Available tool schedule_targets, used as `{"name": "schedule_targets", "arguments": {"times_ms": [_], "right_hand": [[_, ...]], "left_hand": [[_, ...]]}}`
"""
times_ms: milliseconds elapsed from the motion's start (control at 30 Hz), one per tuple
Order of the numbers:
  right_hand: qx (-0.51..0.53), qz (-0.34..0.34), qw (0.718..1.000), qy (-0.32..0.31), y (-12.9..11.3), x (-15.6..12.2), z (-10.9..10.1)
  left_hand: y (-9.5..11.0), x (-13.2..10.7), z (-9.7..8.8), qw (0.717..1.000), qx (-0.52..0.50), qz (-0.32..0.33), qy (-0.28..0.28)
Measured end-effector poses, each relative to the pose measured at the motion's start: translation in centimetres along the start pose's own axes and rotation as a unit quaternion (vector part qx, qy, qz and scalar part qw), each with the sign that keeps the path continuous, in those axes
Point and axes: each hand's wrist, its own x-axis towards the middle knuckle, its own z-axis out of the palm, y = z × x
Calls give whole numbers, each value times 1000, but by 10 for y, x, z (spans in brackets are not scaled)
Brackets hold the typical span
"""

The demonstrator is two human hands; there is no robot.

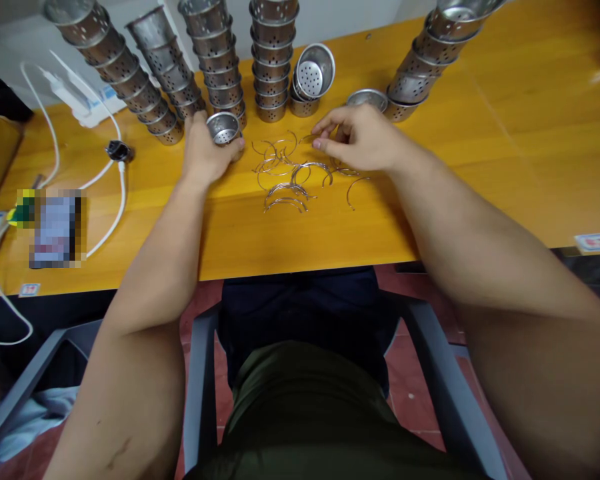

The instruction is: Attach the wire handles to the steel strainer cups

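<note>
My left hand (pixel 207 150) is wrapped around a small perforated metal cup (pixel 224 128), which is tilted with its mouth toward me. Between the thumb and fingertips of my right hand (pixel 357 137) is a thin curved wire (pixel 307 139), only partly visible. Below and between both hands lies a loose pile of curved metal wires (pixel 285 190) on the yellow wooden table (pixel 250 247). One separate curved wire (pixel 350 193) rests to the right of that pile.
Several tall stacks of perforated cups (pixel 273 63) stand along the back. A short stack with a tilted cup (pixel 313 73) is beside them. One leaning stack (pixel 420 67) rises at right, near a low metal cup (pixel 367 100). White cables (pixel 123 213) and a blurred phone (pixel 55 230) lie left.
</note>
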Motion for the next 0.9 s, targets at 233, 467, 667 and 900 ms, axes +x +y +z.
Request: {"name": "schedule_targets", "arguments": {"times_ms": [233, 467, 667, 900], "right_hand": [[21, 5, 1000, 6, 3, 2, 2], [39, -9, 998, -51, 7, 3, 4], [-37, -43, 993, -102, 0, 3, 8], [-64, -42, 993, -86, -2, 7, 17]], "left_hand": [[8, 2, -1, 999, -24, -40, 20], [9, 7, -1, 999, -43, -7, -7], [17, 5, 4, 998, -43, 12, 32], [59, -8, -1, 973, -95, 197, 75]]}}
